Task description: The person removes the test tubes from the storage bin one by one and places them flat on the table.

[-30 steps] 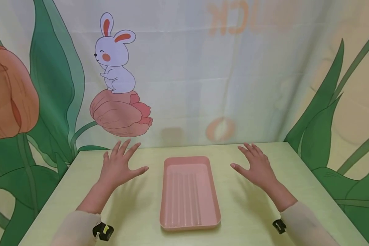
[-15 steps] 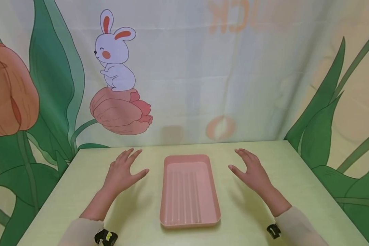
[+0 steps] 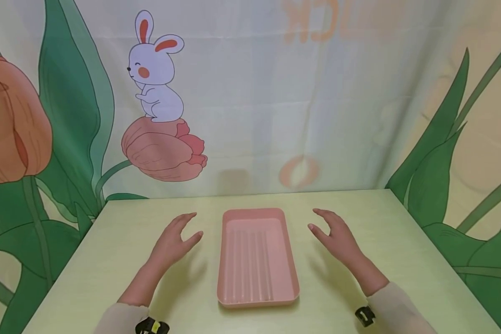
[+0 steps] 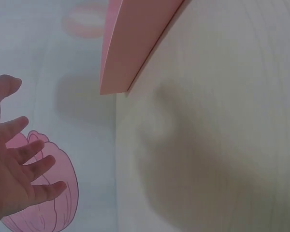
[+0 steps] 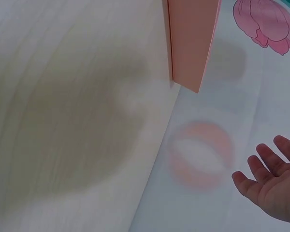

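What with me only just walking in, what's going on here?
Someone's left hand and right hand hover open above a table, one on either side of a shallow pink tray. The hands hold nothing and are apart from the tray, which sits on the table. Pale, see-through-looking strips run lengthwise in it, toward the left; whether they are loose tubes or moulded ridges, I can't tell.

Faint orange letters are showing on the far pale curtain, right of the middle, a backward K and apparently a C standing out, the rest fading illegibly.
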Demonstrator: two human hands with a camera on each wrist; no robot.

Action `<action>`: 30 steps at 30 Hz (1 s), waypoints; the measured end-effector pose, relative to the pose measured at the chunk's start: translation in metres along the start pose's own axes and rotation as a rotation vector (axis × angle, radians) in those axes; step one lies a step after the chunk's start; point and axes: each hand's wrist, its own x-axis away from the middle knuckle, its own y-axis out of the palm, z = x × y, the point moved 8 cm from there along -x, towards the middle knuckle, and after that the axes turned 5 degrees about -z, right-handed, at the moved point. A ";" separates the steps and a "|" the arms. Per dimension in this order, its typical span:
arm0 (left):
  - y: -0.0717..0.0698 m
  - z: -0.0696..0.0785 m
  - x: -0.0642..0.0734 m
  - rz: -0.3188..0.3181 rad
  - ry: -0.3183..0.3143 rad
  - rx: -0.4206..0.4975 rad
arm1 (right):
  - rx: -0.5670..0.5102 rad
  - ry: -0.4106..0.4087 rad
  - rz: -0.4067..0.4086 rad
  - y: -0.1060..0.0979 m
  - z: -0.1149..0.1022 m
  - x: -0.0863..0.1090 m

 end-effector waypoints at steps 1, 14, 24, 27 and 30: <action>0.002 0.000 0.000 0.004 0.004 0.011 | -0.012 0.005 -0.002 0.001 0.001 0.000; 0.026 -0.006 0.006 -0.060 -0.106 0.208 | -0.210 0.158 -0.087 0.013 0.013 0.003; 0.037 -0.006 0.006 -0.111 -0.206 0.332 | -0.316 0.247 -0.205 0.015 0.007 -0.002; 0.040 -0.004 0.006 -0.128 -0.237 0.387 | -0.363 0.286 -0.242 0.016 0.007 -0.003; 0.043 -0.003 0.007 -0.141 -0.256 0.464 | -0.400 0.301 -0.279 0.018 0.007 -0.005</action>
